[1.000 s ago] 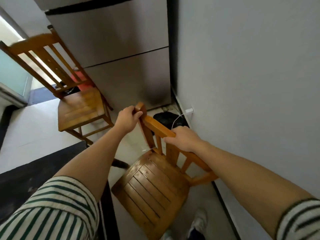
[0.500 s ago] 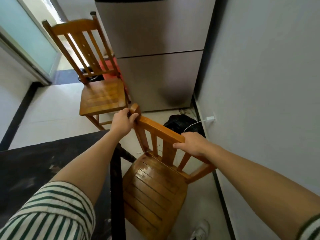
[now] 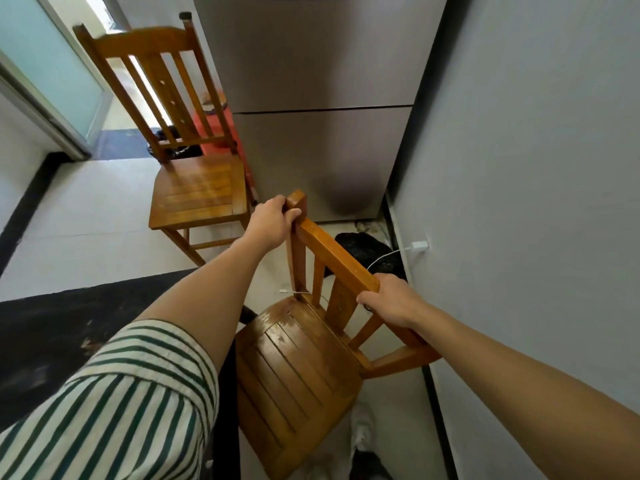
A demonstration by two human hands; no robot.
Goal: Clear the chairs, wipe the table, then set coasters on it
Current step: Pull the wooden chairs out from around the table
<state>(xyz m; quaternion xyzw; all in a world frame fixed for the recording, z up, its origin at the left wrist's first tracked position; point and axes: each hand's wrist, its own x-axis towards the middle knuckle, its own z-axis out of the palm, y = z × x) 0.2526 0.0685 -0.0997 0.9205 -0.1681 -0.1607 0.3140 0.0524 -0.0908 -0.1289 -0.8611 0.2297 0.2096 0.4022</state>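
Honey-coloured wood dominates as a person in a striped sleeve (image 3: 121,410) takes hold of a slatted chair (image 3: 298,368) by its top rail (image 3: 332,252). The left hand (image 3: 268,225) has its grip clamped around the rail's far corner, while the right hand (image 3: 391,299) has its grip curled over the rail's other end. The chair sits between the dark table (image 3: 69,323) and the grey wall (image 3: 536,168). A second wooden chair (image 3: 197,192) stands farther off, beside a steel refrigerator (image 3: 318,64). A white charger (image 3: 419,244) is plugged in low on the wall, near a black bag (image 3: 363,247) on the floor
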